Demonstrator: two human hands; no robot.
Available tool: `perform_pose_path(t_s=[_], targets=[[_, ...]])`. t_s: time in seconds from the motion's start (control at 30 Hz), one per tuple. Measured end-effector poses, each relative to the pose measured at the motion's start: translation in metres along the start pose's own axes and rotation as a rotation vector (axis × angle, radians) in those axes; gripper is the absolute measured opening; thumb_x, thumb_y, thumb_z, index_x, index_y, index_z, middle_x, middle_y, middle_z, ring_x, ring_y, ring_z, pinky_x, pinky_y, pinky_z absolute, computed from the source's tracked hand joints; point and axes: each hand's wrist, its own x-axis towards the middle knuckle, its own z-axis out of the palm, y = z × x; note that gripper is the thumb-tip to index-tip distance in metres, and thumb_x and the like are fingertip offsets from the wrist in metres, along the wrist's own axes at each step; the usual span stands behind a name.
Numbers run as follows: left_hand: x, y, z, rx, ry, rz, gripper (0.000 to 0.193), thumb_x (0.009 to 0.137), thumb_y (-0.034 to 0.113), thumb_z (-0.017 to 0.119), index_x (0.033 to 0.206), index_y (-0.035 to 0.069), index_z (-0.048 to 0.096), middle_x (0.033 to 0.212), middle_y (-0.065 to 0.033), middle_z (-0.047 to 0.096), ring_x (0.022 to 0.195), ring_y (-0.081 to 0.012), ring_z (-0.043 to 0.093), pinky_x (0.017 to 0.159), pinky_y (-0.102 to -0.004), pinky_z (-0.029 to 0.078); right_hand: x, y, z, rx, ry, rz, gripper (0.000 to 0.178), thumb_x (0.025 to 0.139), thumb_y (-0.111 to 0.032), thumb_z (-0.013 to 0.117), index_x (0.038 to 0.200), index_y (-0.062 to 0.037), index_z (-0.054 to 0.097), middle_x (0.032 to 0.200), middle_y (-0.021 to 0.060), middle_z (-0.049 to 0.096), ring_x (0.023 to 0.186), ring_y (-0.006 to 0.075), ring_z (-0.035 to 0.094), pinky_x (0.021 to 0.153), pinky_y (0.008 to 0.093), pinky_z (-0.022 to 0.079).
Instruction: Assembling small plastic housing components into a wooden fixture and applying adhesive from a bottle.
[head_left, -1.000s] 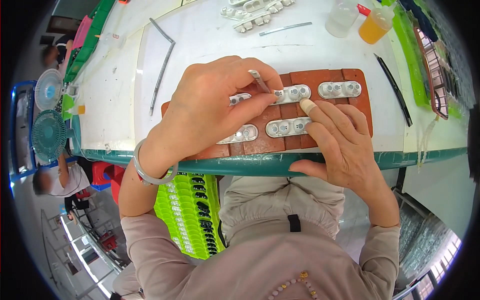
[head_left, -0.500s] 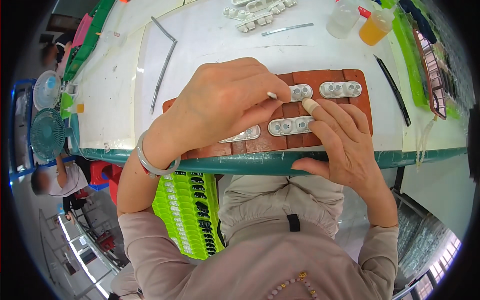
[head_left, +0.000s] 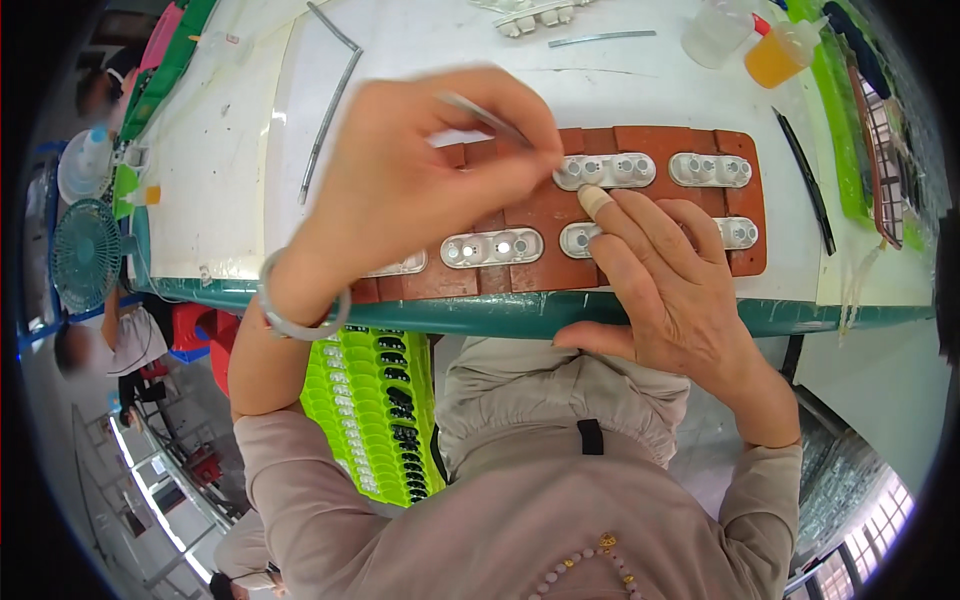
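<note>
A white desk (head_left: 230, 150) with a green front edge lies before me, carrying a reddish-brown mat (head_left: 640, 215) with several pale oblong lens strips. My left hand (head_left: 400, 190) has its fingers pinched shut on thin metal tweezers (head_left: 490, 118), their tip down at the left end of the upper lens strip (head_left: 605, 170). My right hand (head_left: 670, 290) holds nothing; its fingers lie loosely spread on the mat, the bandaged forefinger tip (head_left: 596, 202) touching just below that same strip. Another strip (head_left: 492, 247) sits between my two hands. An orange-filled squeeze bottle (head_left: 780, 55) stands far back on the right, and a bright green tray (head_left: 375, 410) hangs below the desk beside my lap.
</note>
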Motion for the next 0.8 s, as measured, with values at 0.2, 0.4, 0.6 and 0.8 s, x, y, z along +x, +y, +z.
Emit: perform_pose_path(t_s=[0.2, 0.4, 0.6, 0.8], targets=[[-0.017, 0.0, -0.017, 0.193, -0.031, 0.007, 0.01, 0.072, -0.003, 0.067, 0.081, -0.001, 0.065, 0.079, -0.006, 0.065, 0.071, -0.0133, 0.063, 0.065, -0.0227, 0.049, 0.0, -0.002, 0.005, 0.006, 0.021, 0.004, 0.053, 0.071, -0.046, 0.063, 0.1, -0.0038, 0.05, 0.116, 0.0138, 0.055, 0.11, 0.0243, 0.048, 0.088, 0.0387, 0.038], [-0.015, -0.006, -0.008, 0.299, -0.069, 0.002, 0.01, 0.071, -0.001, 0.068, 0.081, 0.001, 0.065, 0.079, -0.0049, 0.065, 0.071, -0.0134, 0.066, 0.062, -0.0229, 0.054, -0.001, 0.0, 0.005, -0.016, 0.042, 0.014, 0.052, 0.074, -0.045, 0.065, 0.102, -0.0041, 0.049, 0.116, 0.0147, 0.056, 0.107, 0.0258, 0.052, 0.086, 0.0391, 0.039], [-0.012, -0.011, -0.01, 0.267, -0.124, 0.094, 0.012, 0.073, -0.003, 0.066, 0.085, 0.001, 0.064, 0.082, -0.0059, 0.064, 0.073, -0.0141, 0.065, 0.063, -0.0243, 0.055, -0.001, -0.001, 0.006, -0.009, 0.057, 0.029, 0.053, 0.07, -0.042, 0.069, 0.102, -0.0047, 0.049, 0.117, 0.0142, 0.056, 0.108, 0.0261, 0.052, 0.086, 0.039, 0.04], [-0.011, -0.01, -0.012, 0.248, -0.15, 0.032, 0.012, 0.075, -0.003, 0.065, 0.085, 0.001, 0.063, 0.082, -0.0067, 0.063, 0.075, -0.0148, 0.065, 0.064, -0.0258, 0.055, -0.001, -0.001, 0.006, 0.01, 0.043, 0.025, 0.054, 0.07, -0.043, 0.069, 0.103, -0.0047, 0.049, 0.118, 0.0144, 0.056, 0.108, 0.0263, 0.052, 0.087, 0.0391, 0.04]])
